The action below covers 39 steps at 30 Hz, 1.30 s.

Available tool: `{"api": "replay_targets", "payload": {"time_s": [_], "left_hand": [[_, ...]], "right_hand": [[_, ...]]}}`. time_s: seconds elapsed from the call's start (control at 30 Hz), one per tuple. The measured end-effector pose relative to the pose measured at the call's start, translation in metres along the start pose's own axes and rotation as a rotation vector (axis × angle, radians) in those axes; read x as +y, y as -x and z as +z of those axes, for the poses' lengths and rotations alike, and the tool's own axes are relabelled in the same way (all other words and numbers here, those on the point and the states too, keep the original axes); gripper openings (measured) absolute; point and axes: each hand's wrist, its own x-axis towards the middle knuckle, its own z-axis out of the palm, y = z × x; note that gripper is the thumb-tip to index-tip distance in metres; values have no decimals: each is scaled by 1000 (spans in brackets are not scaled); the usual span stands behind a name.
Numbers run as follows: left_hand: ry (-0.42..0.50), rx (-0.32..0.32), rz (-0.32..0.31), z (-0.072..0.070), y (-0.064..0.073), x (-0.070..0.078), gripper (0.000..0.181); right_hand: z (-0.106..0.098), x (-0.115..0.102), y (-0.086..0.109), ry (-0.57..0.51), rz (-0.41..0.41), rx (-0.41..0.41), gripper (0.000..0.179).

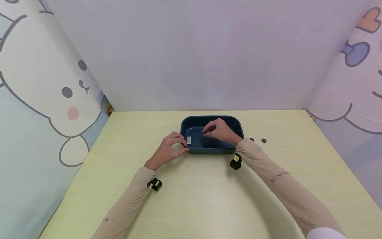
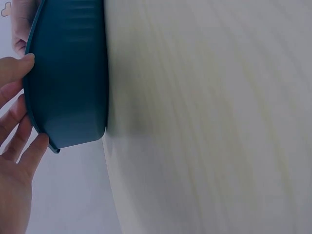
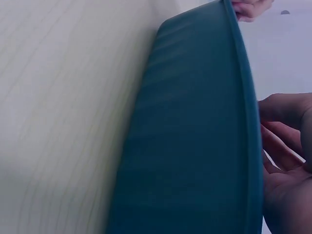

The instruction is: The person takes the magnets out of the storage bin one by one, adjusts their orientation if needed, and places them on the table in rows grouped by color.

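The pale table (image 1: 191, 205) lay beneath a dark blue tray (image 1: 209, 151), whose long axis ran left to right near the far edge. The left hand (image 1: 167, 151) gripped the rim at the near left corner between thumb and fingers. The right hand (image 1: 220, 130) hung over the tray's middle, fingertips curled close to the thumb; whether they pinched anything could not be told. A white rectangle (image 1: 188, 140) showed inside the left end. Two dark discs (image 1: 264, 140) lay right of the tray, nearer the right hand.

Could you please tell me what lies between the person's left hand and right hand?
In the head view, between the left hand and right hand lie a small white rectangle and some floor of the dark blue tray.
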Motion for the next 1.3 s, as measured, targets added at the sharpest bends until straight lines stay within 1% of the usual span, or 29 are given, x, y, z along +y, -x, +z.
{"api": "replay_targets", "payload": {"time_s": [0.17,0.33,0.57,0.67,0.8,0.9,1.13,1.3], "left_hand": [[-2,11,11,0,1,-1,11],[-12,7,8,0,2,-4,12],[-17,7,19,1,4,-6,11],[-19,6,28,1,4,-7,11],[-17,6,29,3,4,-8,11],[-14,7,27,3,4,-8,11],[-15,14,34,4,3,-6,10],[-17,31,57,2,2,-4,11]], "right_hand": [[-7,-3,8,-76,-10,4,13],[-12,-3,15,-108,-12,15,14],[-22,-38,36,-188,-18,9,18],[-23,-34,39,-216,-26,26,18],[-25,-21,41,-267,-33,51,18],[-26,-11,43,-284,-28,64,19],[-34,-6,56,-257,-44,103,21],[-39,-3,64,-277,-47,129,22]]}}
